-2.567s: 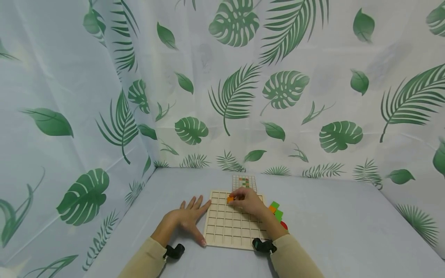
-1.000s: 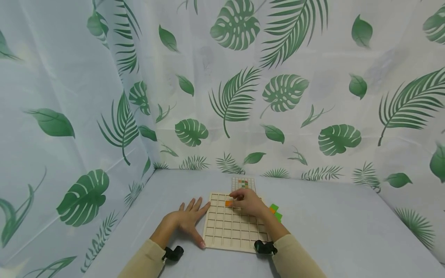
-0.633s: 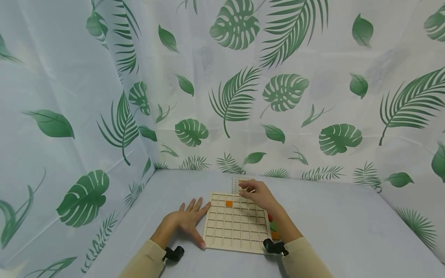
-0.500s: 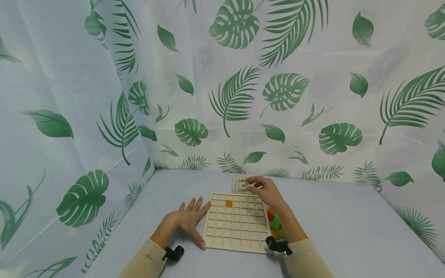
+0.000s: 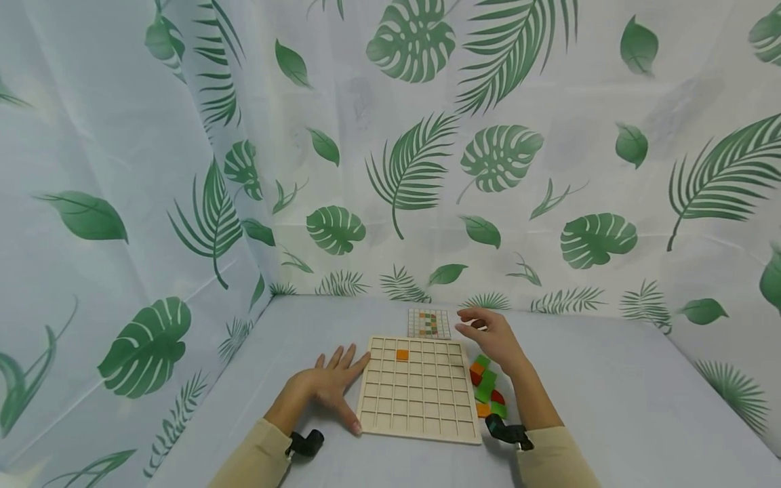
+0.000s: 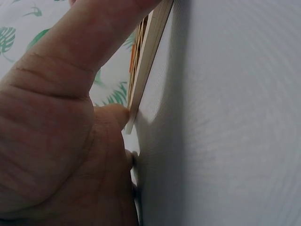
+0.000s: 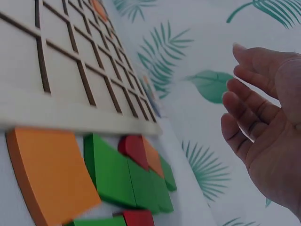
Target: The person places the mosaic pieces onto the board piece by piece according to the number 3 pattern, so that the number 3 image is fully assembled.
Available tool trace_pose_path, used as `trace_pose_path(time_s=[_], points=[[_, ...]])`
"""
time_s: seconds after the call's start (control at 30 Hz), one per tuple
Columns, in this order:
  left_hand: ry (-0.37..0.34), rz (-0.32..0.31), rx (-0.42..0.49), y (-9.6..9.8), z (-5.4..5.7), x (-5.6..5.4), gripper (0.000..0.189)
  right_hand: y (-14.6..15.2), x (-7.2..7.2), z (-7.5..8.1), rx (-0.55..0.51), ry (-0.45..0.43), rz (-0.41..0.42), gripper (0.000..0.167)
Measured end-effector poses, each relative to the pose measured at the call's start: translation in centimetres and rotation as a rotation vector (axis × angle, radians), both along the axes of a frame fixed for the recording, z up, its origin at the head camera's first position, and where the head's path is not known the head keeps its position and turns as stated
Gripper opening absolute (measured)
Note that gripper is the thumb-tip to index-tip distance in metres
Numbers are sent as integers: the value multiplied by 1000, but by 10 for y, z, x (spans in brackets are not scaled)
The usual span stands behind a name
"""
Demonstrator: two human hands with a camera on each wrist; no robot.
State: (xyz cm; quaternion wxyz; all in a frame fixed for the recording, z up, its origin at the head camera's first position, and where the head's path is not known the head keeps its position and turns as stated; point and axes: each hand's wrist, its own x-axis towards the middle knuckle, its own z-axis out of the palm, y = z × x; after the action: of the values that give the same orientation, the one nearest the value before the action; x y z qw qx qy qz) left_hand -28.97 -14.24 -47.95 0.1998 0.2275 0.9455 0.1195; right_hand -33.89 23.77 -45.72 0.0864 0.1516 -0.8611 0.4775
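A pale wooden grid board lies flat on the table, with one orange square tile in a cell of its second row. My left hand rests at the board's left edge, fingers spread, its thumb at the near corner. To the right of the board's far corner hovers my right hand, fingers loosely bent and holding nothing, as the right wrist view also shows. Beside the board's right edge lie several green tiles, red tiles and orange tiles, close together and partly overlapping in view.
Behind the board lies a small printed grid card with coloured squares on it. The white table extends to both sides. A leaf-patterned curtain hangs behind and at the left.
My right hand has let go of the orange tile, leaving it in its cell, and has moved right and away from the board. The card and loose tiles are uncovered. My left hand stays put.
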Motion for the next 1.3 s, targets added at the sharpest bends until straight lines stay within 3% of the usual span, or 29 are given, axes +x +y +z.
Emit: trace_pose_path(time_s=[0.4, 0.7, 0.93, 1.3], points=[[2, 2, -6, -1, -2, -3, 143, 22, -1, -12, 114, -98, -59, 48], [3, 0, 3, 0, -1, -2, 142, 30, -2, -28, 28, -186, -70, 47], [9, 1, 5, -1, -1, 0, 142, 35, -4, -35, 29, -216, -103, 46], [7, -9, 8, -3, 0, 0, 141, 42, -1, -35, 174, -217, -114, 42]])
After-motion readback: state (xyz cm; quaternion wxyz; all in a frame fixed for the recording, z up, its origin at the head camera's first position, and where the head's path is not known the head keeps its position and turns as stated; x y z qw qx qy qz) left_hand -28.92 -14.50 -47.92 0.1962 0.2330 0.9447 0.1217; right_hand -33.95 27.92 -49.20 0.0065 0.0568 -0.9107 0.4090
